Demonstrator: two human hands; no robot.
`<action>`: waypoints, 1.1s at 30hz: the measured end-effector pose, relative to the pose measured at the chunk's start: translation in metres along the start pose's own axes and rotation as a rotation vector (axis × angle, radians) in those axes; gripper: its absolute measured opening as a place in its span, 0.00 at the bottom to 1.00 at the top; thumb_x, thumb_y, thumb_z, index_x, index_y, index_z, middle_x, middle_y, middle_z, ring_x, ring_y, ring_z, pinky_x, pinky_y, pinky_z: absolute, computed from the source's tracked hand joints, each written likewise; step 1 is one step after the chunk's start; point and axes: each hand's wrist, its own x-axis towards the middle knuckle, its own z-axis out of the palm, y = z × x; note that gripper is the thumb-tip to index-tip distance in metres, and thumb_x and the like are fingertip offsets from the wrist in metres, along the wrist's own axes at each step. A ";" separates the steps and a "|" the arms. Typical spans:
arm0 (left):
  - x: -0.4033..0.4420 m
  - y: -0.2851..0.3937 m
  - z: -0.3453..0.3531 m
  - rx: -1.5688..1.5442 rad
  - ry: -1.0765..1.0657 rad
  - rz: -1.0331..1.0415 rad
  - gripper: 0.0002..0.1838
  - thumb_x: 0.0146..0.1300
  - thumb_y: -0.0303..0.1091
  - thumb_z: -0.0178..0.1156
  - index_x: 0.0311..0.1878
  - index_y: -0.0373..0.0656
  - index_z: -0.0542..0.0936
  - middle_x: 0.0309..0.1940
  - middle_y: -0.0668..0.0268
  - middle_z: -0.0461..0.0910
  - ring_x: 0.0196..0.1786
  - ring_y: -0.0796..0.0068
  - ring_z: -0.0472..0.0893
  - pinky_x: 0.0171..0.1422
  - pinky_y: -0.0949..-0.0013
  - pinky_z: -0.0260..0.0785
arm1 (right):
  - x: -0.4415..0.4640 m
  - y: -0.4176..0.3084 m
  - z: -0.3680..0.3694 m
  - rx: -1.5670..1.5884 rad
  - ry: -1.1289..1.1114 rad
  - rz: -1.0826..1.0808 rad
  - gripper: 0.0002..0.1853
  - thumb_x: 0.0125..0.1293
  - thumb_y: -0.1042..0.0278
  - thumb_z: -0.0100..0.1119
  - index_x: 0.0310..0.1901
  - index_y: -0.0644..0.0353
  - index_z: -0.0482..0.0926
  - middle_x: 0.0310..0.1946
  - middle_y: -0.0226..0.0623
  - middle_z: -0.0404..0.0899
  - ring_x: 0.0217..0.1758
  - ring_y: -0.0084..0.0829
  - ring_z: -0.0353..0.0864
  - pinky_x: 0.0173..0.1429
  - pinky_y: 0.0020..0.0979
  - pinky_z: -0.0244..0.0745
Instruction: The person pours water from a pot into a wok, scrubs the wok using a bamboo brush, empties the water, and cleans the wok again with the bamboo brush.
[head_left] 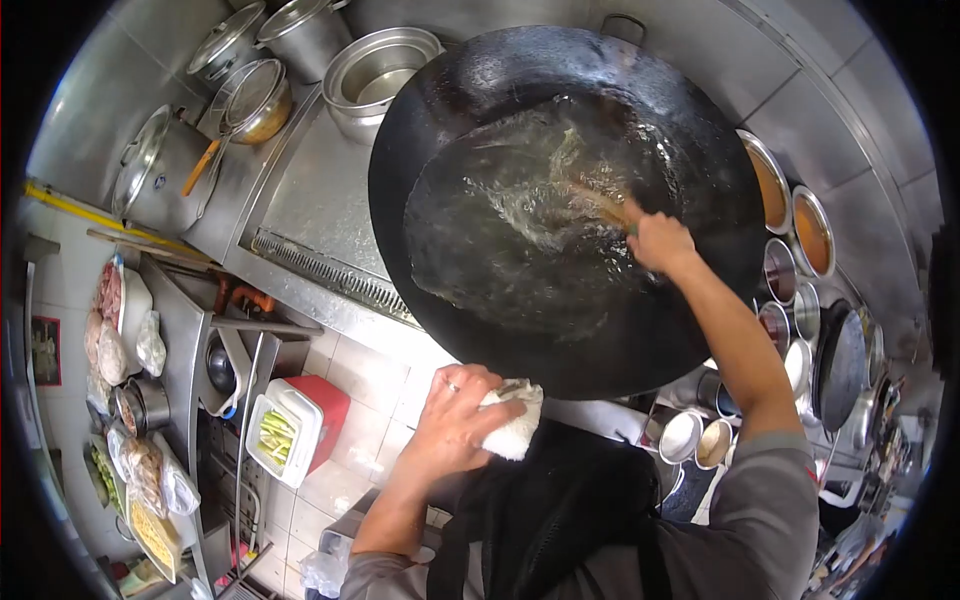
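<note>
A large black wok (480, 350) holds rippling, clear liquid. Over its right half my right hand (660, 240) is closed round a wooden-looking brush or whisk (602, 206), whose far end is in the splashing liquid. The tool's tip is blurred by the splash. Below the wok's front rim, near my body, my left hand (460, 415) grips a folded white cloth (515, 420). The cloth is outside the wok.
Steel pots (372, 85) and a strainer (258, 100) stand at upper left. Sauce containers (813, 235) line the right side. A red and white cooler (325, 425) with green vegetables sits at lower left, beside shelves of bagged food (148, 470).
</note>
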 end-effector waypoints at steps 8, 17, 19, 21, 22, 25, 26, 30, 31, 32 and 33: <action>0.006 0.006 -0.007 -0.091 -0.052 -0.098 0.35 0.31 0.24 0.69 0.52 0.56 0.86 0.51 0.66 0.78 0.61 0.60 0.77 0.61 0.52 0.64 | 0.150 -0.116 -0.065 0.920 0.126 -0.054 0.31 0.73 0.56 0.57 0.76 0.48 0.64 0.44 0.51 0.86 0.39 0.44 0.89 0.33 0.38 0.88; 0.004 -0.001 -0.001 -0.003 -0.001 -0.006 0.31 0.32 0.37 0.68 0.49 0.54 0.88 0.47 0.62 0.77 0.55 0.55 0.77 0.59 0.51 0.65 | 0.029 -0.208 -0.057 1.056 -0.165 -0.330 0.42 0.76 0.55 0.58 0.83 0.55 0.50 0.28 0.47 0.86 0.18 0.33 0.84 0.24 0.34 0.82; 0.004 -0.002 0.000 -0.001 0.008 0.031 0.33 0.29 0.35 0.70 0.49 0.53 0.87 0.48 0.61 0.77 0.56 0.53 0.78 0.59 0.52 0.66 | -0.008 -0.197 -0.054 1.000 -0.256 -0.384 0.41 0.76 0.55 0.58 0.84 0.54 0.50 0.26 0.43 0.84 0.17 0.32 0.82 0.21 0.33 0.79; 0.004 -0.004 0.002 -0.006 0.035 0.057 0.33 0.27 0.33 0.71 0.49 0.53 0.87 0.48 0.60 0.77 0.56 0.53 0.78 0.59 0.51 0.66 | -0.045 -0.176 -0.054 0.932 -0.395 -0.398 0.42 0.75 0.54 0.59 0.83 0.54 0.51 0.28 0.43 0.84 0.17 0.31 0.81 0.20 0.32 0.78; 0.003 -0.003 0.002 -0.010 0.050 0.067 0.34 0.26 0.33 0.72 0.48 0.53 0.87 0.48 0.59 0.77 0.56 0.52 0.78 0.59 0.51 0.66 | -0.061 -0.162 -0.050 0.908 -0.471 -0.399 0.42 0.75 0.54 0.59 0.83 0.53 0.51 0.28 0.43 0.84 0.17 0.31 0.81 0.20 0.32 0.78; 0.002 -0.001 0.001 -0.025 0.069 0.075 0.34 0.28 0.27 0.73 0.49 0.54 0.86 0.50 0.60 0.76 0.58 0.54 0.78 0.61 0.51 0.66 | -0.129 -0.120 -0.071 0.761 -0.642 -0.338 0.42 0.75 0.50 0.58 0.84 0.50 0.53 0.19 0.40 0.80 0.16 0.30 0.80 0.20 0.31 0.76; 0.001 0.000 0.001 -0.029 0.074 0.071 0.34 0.28 0.26 0.73 0.49 0.54 0.86 0.50 0.62 0.76 0.59 0.55 0.77 0.63 0.50 0.66 | -0.139 -0.101 -0.058 0.768 -0.688 -0.334 0.41 0.74 0.50 0.58 0.84 0.49 0.53 0.23 0.42 0.82 0.15 0.30 0.80 0.20 0.31 0.76; -0.001 -0.003 0.004 -0.019 0.087 0.085 0.34 0.28 0.25 0.72 0.50 0.54 0.86 0.50 0.61 0.76 0.59 0.55 0.77 0.63 0.51 0.66 | -0.203 -0.036 -0.085 0.550 -0.712 -0.045 0.40 0.70 0.49 0.64 0.81 0.45 0.62 0.24 0.39 0.78 0.15 0.28 0.77 0.21 0.32 0.80; 0.000 -0.001 0.003 -0.020 0.095 0.092 0.34 0.28 0.25 0.72 0.49 0.54 0.86 0.50 0.61 0.76 0.58 0.53 0.77 0.62 0.51 0.66 | -0.217 -0.029 -0.099 0.472 -0.663 0.060 0.39 0.69 0.50 0.64 0.80 0.42 0.64 0.24 0.38 0.79 0.16 0.29 0.79 0.23 0.32 0.82; 0.000 -0.001 0.002 -0.016 0.098 0.090 0.34 0.29 0.25 0.72 0.49 0.54 0.86 0.50 0.60 0.76 0.58 0.53 0.77 0.62 0.51 0.66 | -0.226 -0.022 -0.112 0.389 -0.637 0.164 0.37 0.67 0.53 0.65 0.78 0.40 0.68 0.43 0.44 0.82 0.30 0.35 0.86 0.28 0.33 0.89; 0.000 -0.001 0.002 -0.015 0.101 0.089 0.34 0.29 0.25 0.72 0.49 0.54 0.86 0.50 0.60 0.76 0.58 0.53 0.77 0.61 0.51 0.67 | -0.229 -0.012 -0.114 0.291 -0.546 0.233 0.35 0.68 0.53 0.65 0.77 0.41 0.70 0.52 0.47 0.84 0.35 0.37 0.89 0.28 0.33 0.89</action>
